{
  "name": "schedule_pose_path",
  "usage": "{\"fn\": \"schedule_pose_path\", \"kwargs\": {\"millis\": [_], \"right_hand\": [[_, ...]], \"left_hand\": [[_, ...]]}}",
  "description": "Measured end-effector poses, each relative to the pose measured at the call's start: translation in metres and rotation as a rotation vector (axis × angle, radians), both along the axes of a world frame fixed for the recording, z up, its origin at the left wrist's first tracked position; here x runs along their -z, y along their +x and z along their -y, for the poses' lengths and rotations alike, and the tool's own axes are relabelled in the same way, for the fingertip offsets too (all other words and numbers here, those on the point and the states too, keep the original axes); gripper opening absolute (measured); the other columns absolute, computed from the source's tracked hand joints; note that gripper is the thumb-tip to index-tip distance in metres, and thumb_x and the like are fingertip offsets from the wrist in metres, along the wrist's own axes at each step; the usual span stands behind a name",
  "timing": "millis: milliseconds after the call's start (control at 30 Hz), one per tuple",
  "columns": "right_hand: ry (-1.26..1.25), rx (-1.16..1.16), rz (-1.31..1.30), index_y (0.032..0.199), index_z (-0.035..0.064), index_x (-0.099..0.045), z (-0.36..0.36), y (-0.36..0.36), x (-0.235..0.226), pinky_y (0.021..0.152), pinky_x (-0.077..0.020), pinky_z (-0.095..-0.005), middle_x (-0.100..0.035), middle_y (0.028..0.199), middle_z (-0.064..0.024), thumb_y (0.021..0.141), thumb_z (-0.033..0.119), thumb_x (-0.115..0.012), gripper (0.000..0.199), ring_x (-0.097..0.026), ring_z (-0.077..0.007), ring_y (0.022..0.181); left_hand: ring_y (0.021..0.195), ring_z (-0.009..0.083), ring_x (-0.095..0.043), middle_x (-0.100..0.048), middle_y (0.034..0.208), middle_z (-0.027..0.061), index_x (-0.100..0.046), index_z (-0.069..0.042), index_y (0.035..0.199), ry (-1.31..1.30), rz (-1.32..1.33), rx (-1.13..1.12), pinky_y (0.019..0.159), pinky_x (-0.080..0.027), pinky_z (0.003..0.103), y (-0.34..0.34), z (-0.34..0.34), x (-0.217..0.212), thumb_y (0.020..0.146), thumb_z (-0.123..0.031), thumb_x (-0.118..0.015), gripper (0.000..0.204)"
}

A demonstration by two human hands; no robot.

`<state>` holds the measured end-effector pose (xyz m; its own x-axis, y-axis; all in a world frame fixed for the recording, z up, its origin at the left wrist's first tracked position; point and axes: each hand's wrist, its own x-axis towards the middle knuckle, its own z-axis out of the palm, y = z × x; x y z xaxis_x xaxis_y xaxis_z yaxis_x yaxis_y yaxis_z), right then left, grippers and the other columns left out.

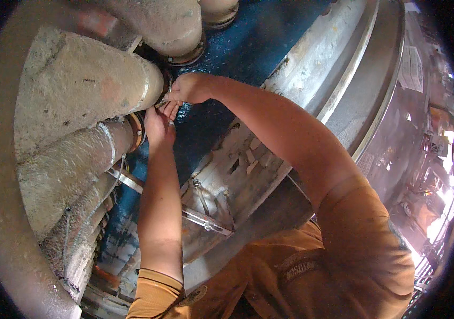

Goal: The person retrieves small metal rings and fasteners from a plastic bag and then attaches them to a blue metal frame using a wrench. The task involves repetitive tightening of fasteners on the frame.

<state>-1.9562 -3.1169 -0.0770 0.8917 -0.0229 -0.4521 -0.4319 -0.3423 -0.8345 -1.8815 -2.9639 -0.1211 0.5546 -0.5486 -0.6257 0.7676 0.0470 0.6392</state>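
My right hand [191,88] reaches in from the right, its fingers pinched together at the lower end of a thick, dusty grey-beige cylinder [86,80]. Just below it, my left hand [160,125] is raised to the same rim with bent fingers, and the fingertips of both hands meet there. A dark ring [165,85] circles that end of the cylinder, next to my fingers. Whatever small thing they grip is hidden by the fingers. Beneath my left hand, a second cylinder [81,151] ends in a brownish ring with bolts [138,130].
Behind my hands runs a glossy dark blue surface [253,37]. A slotted metal bar [203,219] crosses behind my left forearm. Worn metal with curved ribs [352,74] rises on the right. More cylinders [158,24] stand at the upper left, and a thin cable [86,212] hangs at the lower left.
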Motion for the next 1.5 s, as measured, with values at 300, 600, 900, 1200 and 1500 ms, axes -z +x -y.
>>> {"fn": "schedule_pose_path", "kwargs": {"millis": [300, 600, 900, 1200, 1500], "right_hand": [[0.193, 1.204, 0.130, 0.093, -0.0002, -0.061, -0.143, 0.013, 0.032, 0.078, -0.0463, -0.0372, -0.065, 0.085, -0.0151, 0.098, 0.030, -0.037, 0.038, -0.061, -0.0272, 0.083], [0.031, 0.333, 0.425, 0.092, -0.0024, -0.065, -0.059, -0.026, 0.022, 0.083, -0.0477, -0.0311, -0.067, 0.087, -0.0145, 0.099, 0.023, -0.034, 0.041, -0.064, -0.0208, 0.080], [0.015, 0.138, 0.143, 0.096, 0.0021, -0.067, -0.014, -0.009, 0.002, 0.076, -0.0487, -0.0355, -0.067, 0.089, -0.0171, 0.094, 0.025, -0.047, 0.030, -0.063, -0.0257, 0.081], [0.260, 1.275, 0.213, 0.093, 0.0010, -0.060, -0.148, 0.010, 0.038, 0.075, -0.0458, -0.0345, -0.064, 0.081, -0.0137, 0.098, 0.032, -0.038, 0.038, -0.061, -0.0265, 0.080], [0.329, 0.359, 0.215, 0.092, -0.0013, -0.068, -0.033, -0.024, 0.048, 0.082, -0.0464, -0.0339, -0.068, 0.087, -0.0155, 0.096, 0.030, -0.041, 0.041, -0.064, -0.0223, 0.084]], "left_hand": [[0.090, 0.0221, -0.059, -0.062, 0.099, 0.0118, -0.050, 0.001, 0.115, 0.130, 0.303, 0.306, 0.081, -0.047, 0.033, 0.016, -0.014, 0.011, 0.098, -0.028, -0.035, 0.037], [0.082, 0.0189, -0.060, -0.062, 0.103, 0.0101, -0.051, -0.001, 0.115, -0.332, -0.042, 0.193, 0.066, -0.047, 0.029, 0.031, -0.026, 0.060, 0.098, -0.029, -0.038, 0.035], [0.089, 0.0215, -0.062, -0.061, 0.103, 0.0121, -0.050, 0.001, 0.116, -0.031, -0.018, 0.028, 0.076, -0.051, 0.031, 0.002, -0.002, -0.003, 0.098, -0.028, -0.036, 0.037], [0.082, 0.0219, -0.060, -0.064, 0.095, 0.0135, -0.050, 0.004, 0.115, 0.199, 0.531, 0.337, 0.074, -0.048, 0.030, -0.005, -0.003, -0.024, 0.098, -0.026, -0.035, 0.038], [0.088, 0.0208, -0.059, -0.060, 0.099, 0.0097, -0.049, -0.003, 0.113, -0.011, 0.027, 0.126, 0.078, -0.047, 0.030, 0.002, 0.000, 0.006, 0.099, -0.038, -0.029, 0.043]]}}
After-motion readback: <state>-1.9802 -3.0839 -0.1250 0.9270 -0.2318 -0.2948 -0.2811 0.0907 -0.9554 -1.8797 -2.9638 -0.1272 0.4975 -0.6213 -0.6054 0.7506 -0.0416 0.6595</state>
